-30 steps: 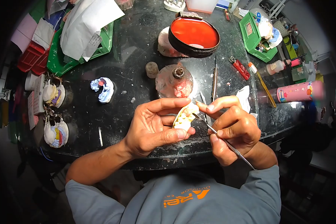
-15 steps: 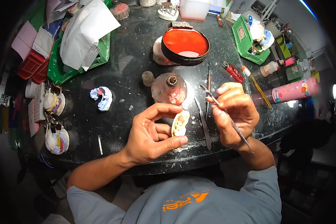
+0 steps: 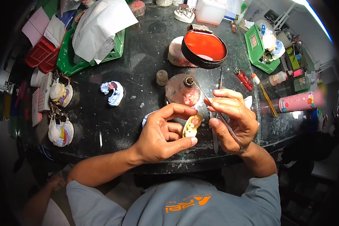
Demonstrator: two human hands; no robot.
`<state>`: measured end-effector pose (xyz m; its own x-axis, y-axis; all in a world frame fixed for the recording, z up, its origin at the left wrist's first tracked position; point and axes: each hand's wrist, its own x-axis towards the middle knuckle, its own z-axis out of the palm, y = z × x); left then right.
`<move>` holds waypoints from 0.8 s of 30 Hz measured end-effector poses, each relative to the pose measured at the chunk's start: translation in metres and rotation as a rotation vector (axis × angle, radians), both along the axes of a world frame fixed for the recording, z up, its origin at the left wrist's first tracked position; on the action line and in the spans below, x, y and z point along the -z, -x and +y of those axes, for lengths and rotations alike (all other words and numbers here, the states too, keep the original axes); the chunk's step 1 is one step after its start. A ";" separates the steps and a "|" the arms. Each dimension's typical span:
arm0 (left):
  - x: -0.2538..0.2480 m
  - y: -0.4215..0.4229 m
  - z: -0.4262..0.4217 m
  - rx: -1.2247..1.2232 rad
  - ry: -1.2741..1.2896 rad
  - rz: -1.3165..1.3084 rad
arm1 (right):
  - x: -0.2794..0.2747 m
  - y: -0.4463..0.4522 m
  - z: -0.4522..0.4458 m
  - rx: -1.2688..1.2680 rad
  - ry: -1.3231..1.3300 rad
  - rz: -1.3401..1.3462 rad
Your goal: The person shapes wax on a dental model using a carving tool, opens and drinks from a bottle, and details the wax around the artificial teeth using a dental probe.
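Note:
My left hand [image 3: 156, 133] pinches a small yellowish dental cast [image 3: 189, 132], with a pink patch on it, between thumb and fingertips. In my right hand [image 3: 235, 122] is a thin metal dental carver [image 3: 233, 135], held slantwise like a pen. Its far end reaches close to the dark top of a spirit burner [image 3: 177, 92]; whether they touch I cannot tell. A wax knife [image 3: 215, 143] lies on the table, partly hidden by my right hand. Beyond the burner, a round dark pan [image 3: 223, 56] holds glossy red material.
A blue-white cast [image 3: 116, 94] and two articulated models [image 3: 60, 132] stand at left. Green bins [image 3: 66, 67] are at far left and right. A red lighter [image 3: 244, 80], a yellow-handled brush [image 3: 267, 98] and a pink bottle [image 3: 299, 101] lie at right. Another person's arm [image 3: 39, 196] shows lower left.
The view has shifted, so the table things sit farther right. My right hand has brought the carver nearer the burner top and my left hand. Another person's arm has appeared at lower left.

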<state>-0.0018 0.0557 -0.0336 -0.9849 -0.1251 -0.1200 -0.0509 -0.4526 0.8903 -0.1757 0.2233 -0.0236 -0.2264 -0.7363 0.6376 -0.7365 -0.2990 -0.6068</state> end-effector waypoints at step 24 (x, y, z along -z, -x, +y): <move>-0.003 0.001 0.001 -0.028 -0.010 0.049 | 0.002 -0.009 -0.002 0.032 0.172 -0.096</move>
